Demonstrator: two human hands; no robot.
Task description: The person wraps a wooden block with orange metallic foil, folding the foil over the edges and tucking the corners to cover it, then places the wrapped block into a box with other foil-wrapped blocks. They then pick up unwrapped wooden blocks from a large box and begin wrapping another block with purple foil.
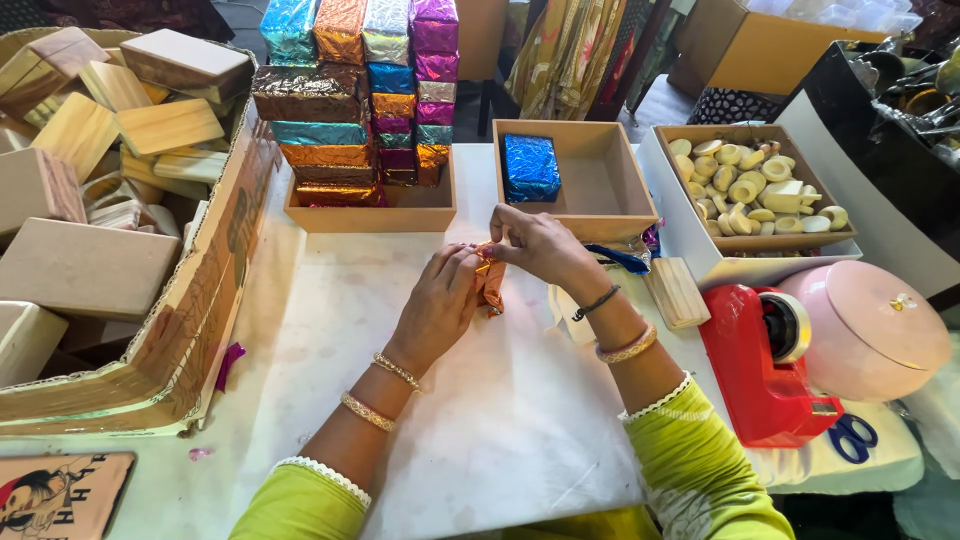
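Both hands, left (437,300) and right (535,243), pinching orange foil-wrapped block (490,280) above white table (500,420); likely light, rigid inside, slippery crinkly foil; best gripped at edges.

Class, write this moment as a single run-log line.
left hand: on orange foil block | right hand: folding its foil | blue foil block: in open tray | tape dispenser: right, untouched

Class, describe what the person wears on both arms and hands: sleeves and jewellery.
Both arms wear lime-green sleeves with white scalloped trim. The left hand has two gold bangles at its wrist. The right hand has a thin black band and a pink-gold bangle.
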